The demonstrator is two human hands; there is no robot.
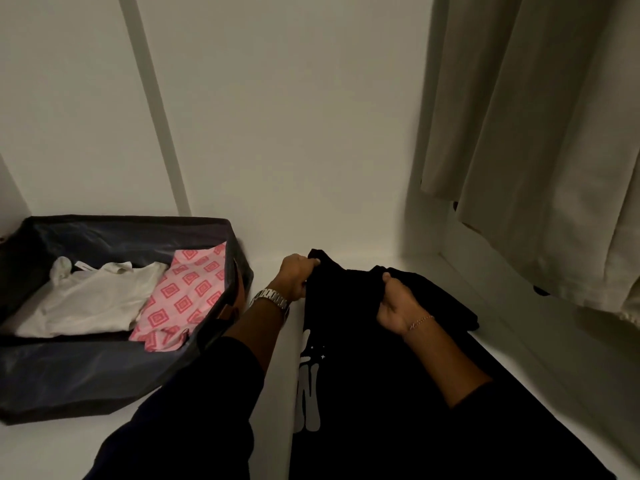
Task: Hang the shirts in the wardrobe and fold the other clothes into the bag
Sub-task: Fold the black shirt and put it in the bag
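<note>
A black garment (356, 393) with a pale grey print lies spread on the white shelf floor (519, 358), reaching toward me. My left hand (294, 277), a metal watch on its wrist, pinches the garment's far left edge. My right hand (398, 306), with a thin bracelet, grips a bunched fold of the same garment near its far middle. To the left stands an open dark fabric bag (86, 375). Inside it lie a folded white garment (93, 299) and a folded pink-and-white patterned cloth (183, 299).
More black fabric (446, 299) is heaped just right of my right hand. Beige hanging clothes (540, 150) hang down at the right, their hems low over the shelf. White wardrobe walls (294, 133) close the back and sides.
</note>
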